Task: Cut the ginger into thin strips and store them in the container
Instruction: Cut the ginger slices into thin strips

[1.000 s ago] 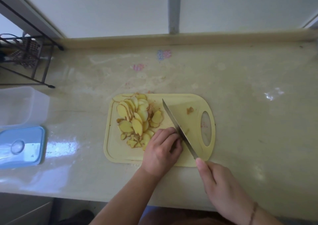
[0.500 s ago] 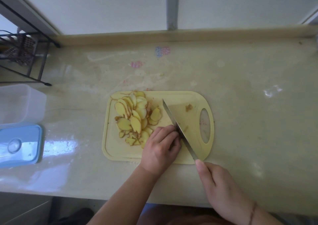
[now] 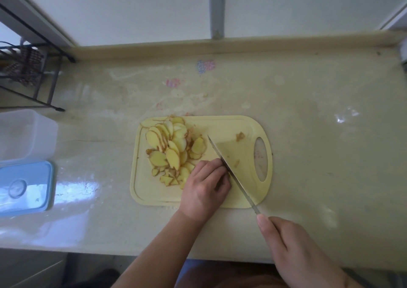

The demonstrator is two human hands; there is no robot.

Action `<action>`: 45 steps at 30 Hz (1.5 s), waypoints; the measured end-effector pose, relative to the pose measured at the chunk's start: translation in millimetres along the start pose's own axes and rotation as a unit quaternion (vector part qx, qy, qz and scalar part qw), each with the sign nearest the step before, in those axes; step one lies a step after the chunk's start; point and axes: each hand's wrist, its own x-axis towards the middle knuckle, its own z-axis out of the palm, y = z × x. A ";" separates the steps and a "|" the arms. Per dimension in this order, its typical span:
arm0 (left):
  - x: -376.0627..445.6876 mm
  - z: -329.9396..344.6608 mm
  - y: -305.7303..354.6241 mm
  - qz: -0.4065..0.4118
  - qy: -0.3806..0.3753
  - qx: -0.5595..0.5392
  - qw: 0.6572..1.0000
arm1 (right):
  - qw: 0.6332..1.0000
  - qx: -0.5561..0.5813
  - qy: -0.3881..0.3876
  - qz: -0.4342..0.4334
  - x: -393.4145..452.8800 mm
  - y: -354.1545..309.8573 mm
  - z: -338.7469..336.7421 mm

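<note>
From the head camera, a pale yellow cutting board point(image 3: 231, 124) lies flat near the middle of a glossy cream countertop point(image 3: 308, 133), its oval handle hole at the right end. A loose heap of ginger slices point(image 3: 174, 149) covers the left half of the board, the thin rounds overlapping one another, with smaller offcuts at the near edge of the heap and a small brownish scrap point(image 3: 240, 136) lying alone on the bare right half. The left hand point(image 3: 206, 188) sits knuckles-up on the near middle of the board, its fingers curled down tightly over whatever it pins there; the piece under the fingers is hidden, so I cannot tell what it grasps. The knife point(image 3: 229, 168) runs diagonally across the board, tip toward the far left beside the heap, its flat blade tilted and lying right against the left hand's knuckles. The right hand point(image 3: 293, 250) is clenched around the knife's handle at the near right, off the board's corner, with the forefinger stretched forward along the spine; the handle itself is covered by the hand. At the far left of the countertop stands a clear plastic container point(image 3: 26, 133), well apart from the board, and just in front of it lies a blue lid point(image 3: 28, 188), flat. A black wire rack point(image 3: 28, 72) stands in the far left corner.
</note>
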 end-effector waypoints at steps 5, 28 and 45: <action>1.0 -1.0 1.4 0.004 0.003 0.006 1.000 | 0.999 0.015 0.000 -0.034 19.8 -7.3 11.8; -3.1 -2.8 2.6 -0.017 0.006 0.001 1.000 | 1.000 0.020 0.004 -0.017 9.1 -2.8 5.4; -3.0 -4.8 2.1 -0.003 -0.012 0.000 1.000 | 1.000 0.026 -0.008 -0.007 15.9 -8.2 8.5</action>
